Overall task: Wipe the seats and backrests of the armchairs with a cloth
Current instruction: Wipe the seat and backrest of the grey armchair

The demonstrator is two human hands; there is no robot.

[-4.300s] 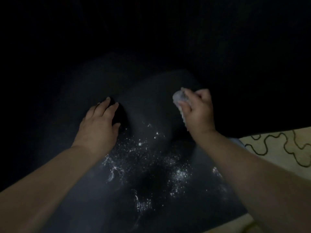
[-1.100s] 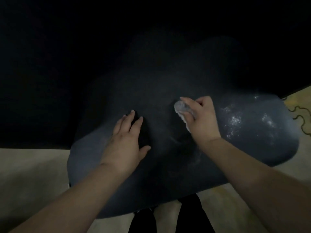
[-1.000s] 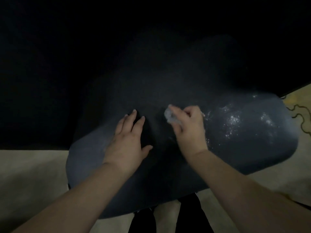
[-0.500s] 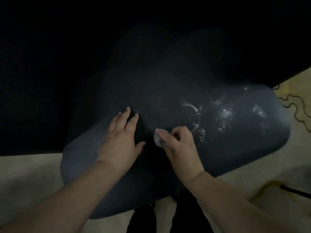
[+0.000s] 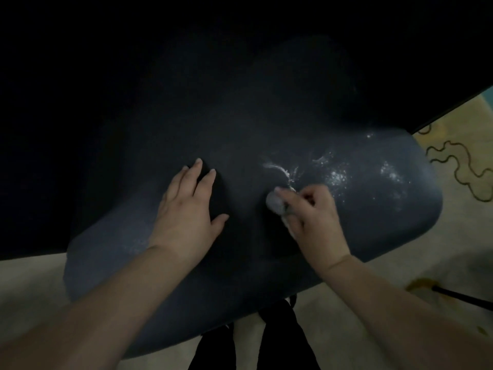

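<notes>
A dark blue armchair seat [image 5: 112, 252] fills the middle of the view, its backrest lost in darkness above. White dust [image 5: 336, 174] speckles the right half of the seat, with a curved smear just above my right hand. My right hand [image 5: 312, 220] grips a small bunched pale cloth [image 5: 274, 205] and presses it on the seat near the middle. To its left, my left hand [image 5: 188, 212] rests flat on the seat with straight fingers spread.
Pale carpet [image 5: 29, 284] lies under the chair's front edge, with a wavy dark line pattern [image 5: 458, 166] at the right. My dark trouser legs [image 5: 253, 340] stand close to the seat front. A thin dark rod [image 5: 461, 296] lies on the floor at lower right.
My right hand dragged the cloth toward me and leftward across the seat, leaving a smear in the dust, then moved slightly right. My left hand has stayed flat on the seat.
</notes>
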